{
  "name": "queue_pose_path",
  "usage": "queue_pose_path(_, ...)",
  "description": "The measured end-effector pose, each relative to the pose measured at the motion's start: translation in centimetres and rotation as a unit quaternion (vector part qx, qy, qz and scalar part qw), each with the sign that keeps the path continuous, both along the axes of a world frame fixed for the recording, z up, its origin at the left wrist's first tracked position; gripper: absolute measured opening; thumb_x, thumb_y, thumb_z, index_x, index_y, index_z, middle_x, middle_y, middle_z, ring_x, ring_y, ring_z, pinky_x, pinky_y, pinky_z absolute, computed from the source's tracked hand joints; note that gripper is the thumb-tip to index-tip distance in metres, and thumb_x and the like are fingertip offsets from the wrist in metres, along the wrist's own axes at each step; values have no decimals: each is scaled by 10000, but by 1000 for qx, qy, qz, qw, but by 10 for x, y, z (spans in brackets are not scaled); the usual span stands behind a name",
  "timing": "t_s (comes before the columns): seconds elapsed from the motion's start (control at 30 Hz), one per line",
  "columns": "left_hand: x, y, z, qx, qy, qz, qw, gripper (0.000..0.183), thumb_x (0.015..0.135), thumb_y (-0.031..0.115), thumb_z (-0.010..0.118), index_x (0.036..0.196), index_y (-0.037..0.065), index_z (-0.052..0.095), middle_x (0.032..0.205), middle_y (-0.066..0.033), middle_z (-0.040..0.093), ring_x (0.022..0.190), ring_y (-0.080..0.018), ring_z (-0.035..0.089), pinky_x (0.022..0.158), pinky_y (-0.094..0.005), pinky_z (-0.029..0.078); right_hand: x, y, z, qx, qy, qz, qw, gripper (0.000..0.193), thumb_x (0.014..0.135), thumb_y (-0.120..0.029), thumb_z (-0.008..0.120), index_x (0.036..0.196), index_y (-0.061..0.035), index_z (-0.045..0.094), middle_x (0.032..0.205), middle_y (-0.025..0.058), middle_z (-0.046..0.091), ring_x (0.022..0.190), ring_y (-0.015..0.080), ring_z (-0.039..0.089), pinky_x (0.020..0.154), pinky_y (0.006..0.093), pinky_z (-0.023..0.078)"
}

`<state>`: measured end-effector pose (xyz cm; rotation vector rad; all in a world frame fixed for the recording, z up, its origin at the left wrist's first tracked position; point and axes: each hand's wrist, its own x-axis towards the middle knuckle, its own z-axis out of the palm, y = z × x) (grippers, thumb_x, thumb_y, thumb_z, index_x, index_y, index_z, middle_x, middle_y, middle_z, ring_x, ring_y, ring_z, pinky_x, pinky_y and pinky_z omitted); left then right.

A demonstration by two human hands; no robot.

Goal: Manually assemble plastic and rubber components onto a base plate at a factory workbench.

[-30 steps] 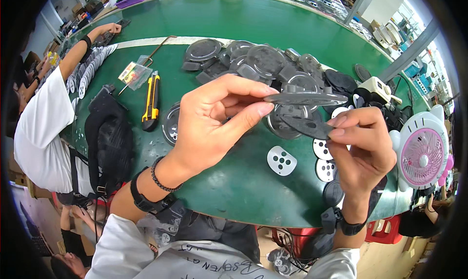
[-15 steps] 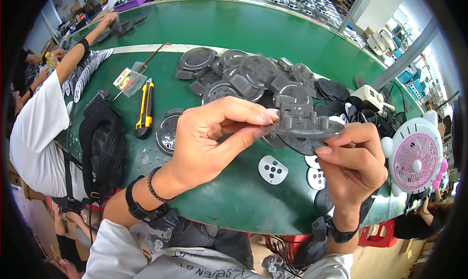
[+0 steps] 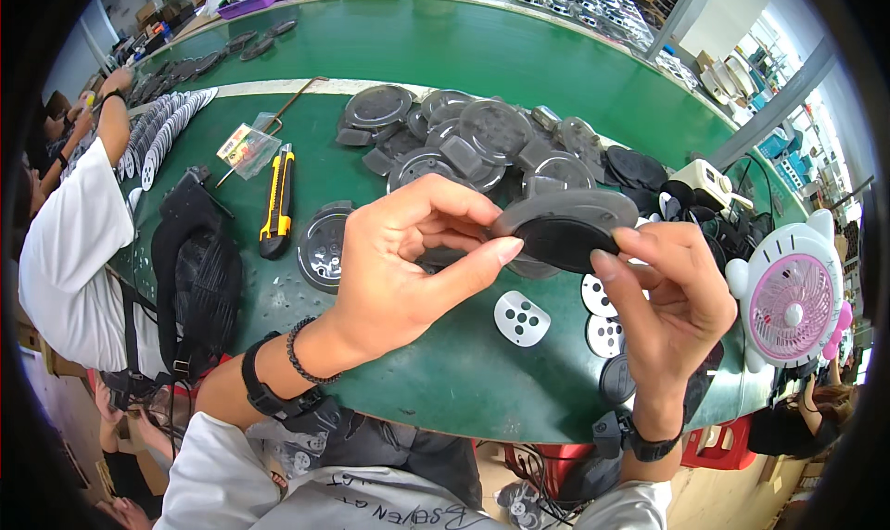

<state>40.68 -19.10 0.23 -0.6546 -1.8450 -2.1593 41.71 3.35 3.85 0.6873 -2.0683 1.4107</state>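
Above the table my left hand pinches the left edge of a translucent grey round plastic cover between thumb and fingertips. A thin black round pad lies against the side of the cover that faces me. My right hand grips the right edge of cover and pad together, its thumb on the pad. Behind them is a heap of similar grey covers. A white plate with holes lies on the table below the held parts, with further white plates beside my right wrist.
A yellow and black utility knife, a clear plastic bag and a black strapped bag lie to the left. At right stand a pink and white fan and a cream device. A co-worker's arm reaches over stacked white plates.
The held cover has been tipped, so its moulded posts no longer show and the black pad now faces me. At far left, the co-worker's arm has drawn back from the grey parts.
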Motion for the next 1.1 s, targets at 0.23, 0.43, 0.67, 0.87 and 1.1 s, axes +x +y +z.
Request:
queue_pose_path(0.23,0,4,0,26,-40,-4,999,244,856,-121,714,1047,-35,589,988,-131,716,886,-135,705,768,-260,577,1,-6,-6,-64,-55,-3,996,341,795,152,770,1110,40,705,1022,106,681,876,137,691,720,223,625)
queue_pose_path(0.43,-1,5,-2,35,-52,-5,998,240,862,-121,707,1043,-26,582,974,-123,713,861,-125,699,740,-250,566,3,-8,-9,-96,-97,-40,990,203,818,109,786,976,43,677,953,91,693,842,123,688,702,223,606)
queue_pose_path(0.67,0,6,0,39,-73,-16,996,238,866,-110,709,1044,-25,576,959,-126,713,837,-128,701,737,-249,571,0,-5,-11,-30,-29,-90,995,197,803,13,850,921,0,693,852,41,708,717,55,599,593,193,450)
queue_pose_path(0.87,1,5,0,41,-85,-28,995,241,866,-103,713,1050,-27,578,955,-125,711,844,-129,702,732,-248,573,-3,-7,-7,-47,-33,-94,994,224,801,0,854,952,2,689,865,38,705,709,57,576,624,199,459)
queue_pose_path(1.1,-3,3,-2,44,-97,-63,992,219,888,-54,717,1059,-19,584,972,-109,707,863,-122,702,739,-252,579,-11,-4,-5,-151,-196,3,969,274,848,-31,818,1078,49,691,905,54,717,793,86,647,724,219,522)
